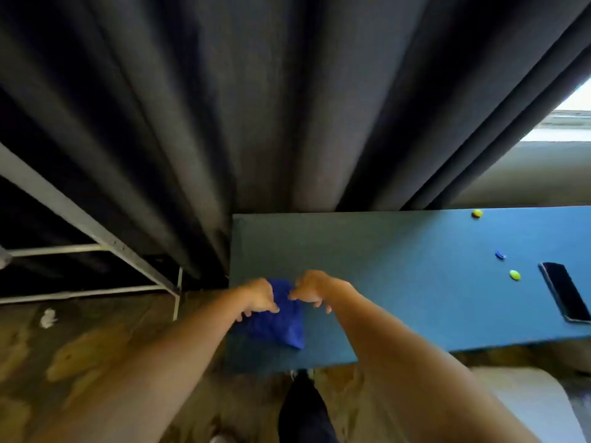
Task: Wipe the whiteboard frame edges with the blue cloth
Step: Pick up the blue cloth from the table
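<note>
Both bare arms reach out over the blue surface. The left hand and right hand pinch the crumpled blue cloth near its left end, fingers closed on the fabric. Farther right lie a dark phone and small coloured magnets; heavy grey curtains hang behind.

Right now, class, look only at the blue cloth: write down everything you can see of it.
The blue cloth is deep royal blue, darker than the lighter blue table it lies on. It looks like soft, crumpled fabric, bunched into a rough wedge rather than spread flat, near the table's left end. The left hand rests on its left side and the right hand at its upper right, fingers curled onto the fabric. Its lower corner points toward the table's near edge.
</note>
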Motion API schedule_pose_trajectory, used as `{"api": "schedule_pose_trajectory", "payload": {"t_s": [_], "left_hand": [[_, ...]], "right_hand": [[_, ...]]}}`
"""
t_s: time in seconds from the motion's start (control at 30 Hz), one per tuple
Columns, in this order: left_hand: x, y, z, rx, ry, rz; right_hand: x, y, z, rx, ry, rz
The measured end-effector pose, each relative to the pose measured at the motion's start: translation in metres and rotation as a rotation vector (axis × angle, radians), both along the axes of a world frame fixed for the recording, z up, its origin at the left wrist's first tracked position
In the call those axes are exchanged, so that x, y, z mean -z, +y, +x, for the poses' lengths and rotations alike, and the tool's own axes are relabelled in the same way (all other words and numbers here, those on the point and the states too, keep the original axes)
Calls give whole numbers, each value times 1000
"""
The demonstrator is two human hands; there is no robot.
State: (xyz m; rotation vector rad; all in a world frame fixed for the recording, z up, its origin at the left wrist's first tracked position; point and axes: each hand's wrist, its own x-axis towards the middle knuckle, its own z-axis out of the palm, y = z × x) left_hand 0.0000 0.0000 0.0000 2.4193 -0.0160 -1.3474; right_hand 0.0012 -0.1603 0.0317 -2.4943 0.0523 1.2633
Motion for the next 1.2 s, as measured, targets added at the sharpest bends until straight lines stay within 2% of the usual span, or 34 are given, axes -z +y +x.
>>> {"api": "schedule_pose_trajectory", "payload": {"t_s": [0.03,0.1,0.2,0.27,0.37,0.47,0.6,0.77,1.0,1.2], "left_hand": [[15,-6,-4,-33,-60,9],[37,-11,-16,-197,-175,26],[53,-13,-30,-470,-245,166],[58,-13,-30,-567,-259,142],[60,-6,-27,-896,-81,-119],[45,17,-24,-1164,133,-438],[-3,71,-10,-1270,116,-810],[-89,166,-11,-1192,-61,-1018],[-258,339,-38,-1108,-553,-1145],[-409,447,-58,-973,-927,-1103]], "right_hand": [[17,1,-2,-38,-11,-19],[50,6,-11,55,-57,6],[81,16,-23,311,-83,105],[88,18,-20,510,-51,182],[87,20,-14,843,142,450],[63,25,-2,986,277,704],[19,53,18,895,331,949],[-55,133,41,641,270,1118],[-233,320,57,213,25,1225],[-390,441,62,-37,-241,1298]]}}
